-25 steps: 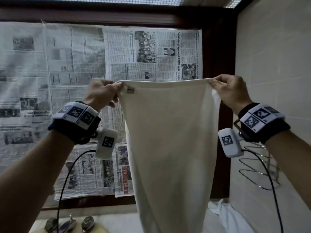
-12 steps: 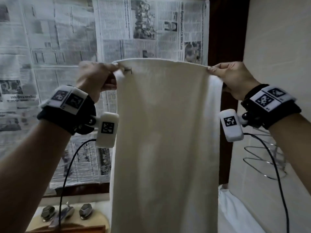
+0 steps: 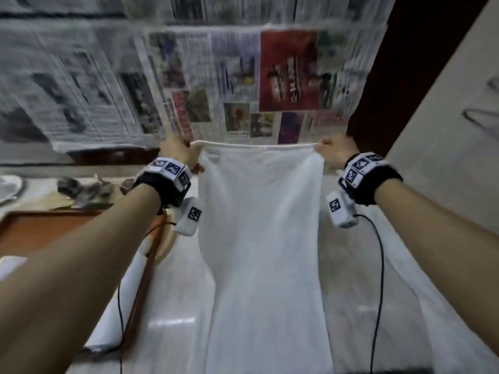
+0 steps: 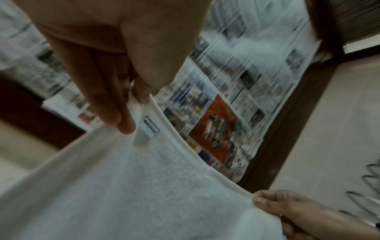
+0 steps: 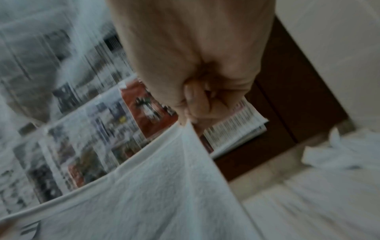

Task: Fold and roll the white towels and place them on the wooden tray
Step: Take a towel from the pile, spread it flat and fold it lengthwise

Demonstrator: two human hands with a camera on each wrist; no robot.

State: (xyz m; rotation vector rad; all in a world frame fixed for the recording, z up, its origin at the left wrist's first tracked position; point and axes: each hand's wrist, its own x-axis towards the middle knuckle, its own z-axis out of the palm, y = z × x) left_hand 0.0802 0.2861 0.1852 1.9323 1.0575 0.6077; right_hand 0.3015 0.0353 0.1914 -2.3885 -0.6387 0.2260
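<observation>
A white towel point(image 3: 259, 238) hangs lengthwise from its top hem, stretched between both hands above the pale counter. My left hand point(image 3: 186, 152) pinches the top left corner, close to a small sewn label point(image 4: 149, 129). My right hand point(image 3: 328, 152) pinches the top right corner point(image 5: 186, 125). The towel's lower part drapes toward me onto the counter. The wooden tray point(image 3: 40, 230) lies at the left, with a rolled white towel point(image 3: 127, 290) along its right edge.
Newspaper sheets point(image 3: 243, 76) cover the window behind. More white cloth point(image 3: 442, 306) is spread on the counter at the right, with a crumpled piece point(image 5: 339, 151) by the wall. Dark tap fittings point(image 3: 86, 187) sit behind the tray. A wire rack point(image 3: 483, 114) hangs on the right wall.
Both hands have come down with the towel from chest height toward the counter, and the view has tipped downward, bringing the tray and counter into sight.
</observation>
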